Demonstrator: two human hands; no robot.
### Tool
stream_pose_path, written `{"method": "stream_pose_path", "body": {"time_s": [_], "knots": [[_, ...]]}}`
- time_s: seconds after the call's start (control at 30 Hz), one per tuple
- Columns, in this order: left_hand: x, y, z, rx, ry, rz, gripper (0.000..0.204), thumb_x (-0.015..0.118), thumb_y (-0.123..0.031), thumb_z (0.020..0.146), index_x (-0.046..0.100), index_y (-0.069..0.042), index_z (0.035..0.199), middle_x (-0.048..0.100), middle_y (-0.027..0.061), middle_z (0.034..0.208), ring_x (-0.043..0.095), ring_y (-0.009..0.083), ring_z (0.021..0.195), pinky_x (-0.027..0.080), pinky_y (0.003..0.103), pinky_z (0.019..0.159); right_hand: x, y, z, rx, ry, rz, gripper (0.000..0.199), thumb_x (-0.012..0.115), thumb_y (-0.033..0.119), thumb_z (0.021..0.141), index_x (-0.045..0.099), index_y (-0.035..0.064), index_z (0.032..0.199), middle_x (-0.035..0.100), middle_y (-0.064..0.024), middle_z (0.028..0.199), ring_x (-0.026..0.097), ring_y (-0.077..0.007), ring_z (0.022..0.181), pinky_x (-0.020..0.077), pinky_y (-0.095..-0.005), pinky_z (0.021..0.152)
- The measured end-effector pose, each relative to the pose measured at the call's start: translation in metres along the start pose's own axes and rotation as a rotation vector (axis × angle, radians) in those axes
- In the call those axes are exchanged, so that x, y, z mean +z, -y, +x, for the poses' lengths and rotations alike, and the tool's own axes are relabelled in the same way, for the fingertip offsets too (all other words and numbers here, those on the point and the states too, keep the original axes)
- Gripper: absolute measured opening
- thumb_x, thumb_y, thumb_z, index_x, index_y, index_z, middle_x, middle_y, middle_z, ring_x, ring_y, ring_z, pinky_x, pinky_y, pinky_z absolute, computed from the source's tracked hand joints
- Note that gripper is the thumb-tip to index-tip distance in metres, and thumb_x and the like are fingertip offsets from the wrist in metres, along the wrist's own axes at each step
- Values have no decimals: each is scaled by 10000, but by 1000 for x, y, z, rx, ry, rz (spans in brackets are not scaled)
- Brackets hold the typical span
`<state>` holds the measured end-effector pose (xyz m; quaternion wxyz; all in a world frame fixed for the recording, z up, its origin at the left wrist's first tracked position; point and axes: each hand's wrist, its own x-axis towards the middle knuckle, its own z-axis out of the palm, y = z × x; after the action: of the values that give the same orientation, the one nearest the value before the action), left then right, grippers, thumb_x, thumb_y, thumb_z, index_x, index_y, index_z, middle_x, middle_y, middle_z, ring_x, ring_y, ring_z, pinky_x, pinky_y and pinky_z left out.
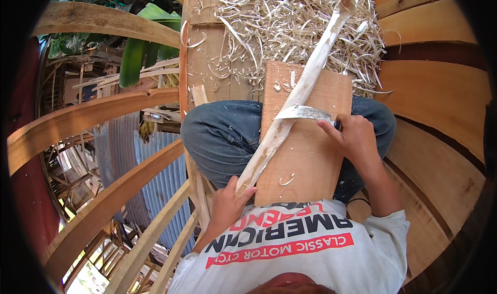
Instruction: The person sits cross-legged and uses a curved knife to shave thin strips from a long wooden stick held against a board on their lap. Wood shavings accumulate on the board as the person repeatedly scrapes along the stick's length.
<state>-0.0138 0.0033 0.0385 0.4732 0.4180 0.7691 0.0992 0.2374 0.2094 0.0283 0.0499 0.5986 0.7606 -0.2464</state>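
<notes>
A long pale stick [308, 79], mostly stripped of bark, slants across a flat wooden board [310, 154] on my lap. Its far end rises over the shavings at the top right. My left hand [233, 198] is closed round the stick's near end. In my right hand [357, 136] is a knife [304, 112] with a dark handle, the index finger stretched along it. The blade lies across the stick near the middle of the board, its tip side touching the wood. A small curled shaving [288, 180] rests on the board's near part.
A thick heap of wood shavings [295, 25] covers the planks beyond my knees. Along the left runs a railing of wooden slats [98, 113], with corrugated metal sheets [160, 175] and timber below it. A plank wall [435, 92] stands close on the right.
</notes>
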Motion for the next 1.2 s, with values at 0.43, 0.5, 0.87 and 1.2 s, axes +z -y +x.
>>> {"method": "stream_pose_path", "body": {"time_s": [0.43,0.5,0.87,1.2], "knots": [[-9,-13,-4,43,-16,182,442,651,-435,848,507,-17,866,615,231,650,619,424,638,473,461,541,-19,-87,98,370,-259,-113,793,467,680,851,655,-84,750,628,-303,750,639,-447,749,501,-497,668],[-8,-8,-5,58,-18,188,444,648,-440,848,511,-19,878,618,229,649,623,420,635,477,463,545,-37,-94,94,363,-282,-74,788,475,672,853,650,-87,733,620,-305,731,635,-447,733,491,-492,656],[1,8,3,1,97,-309,341,710,-217,824,576,-19,1067,599,41,655,538,105,480,437,258,438,0,-41,-7,156,-242,178,604,580,541,861,620,-27,658,508,-185,498,508,-345,453,400,-423,482],[-19,-39,-15,13,485,-836,312,743,-151,775,528,10,933,464,-39,572,439,29,407,355,182,366,36,9,-42,-79,-86,951,364,658,315,880,569,11,703,464,-18,495,392,-93,428,292,-290,419]]}}
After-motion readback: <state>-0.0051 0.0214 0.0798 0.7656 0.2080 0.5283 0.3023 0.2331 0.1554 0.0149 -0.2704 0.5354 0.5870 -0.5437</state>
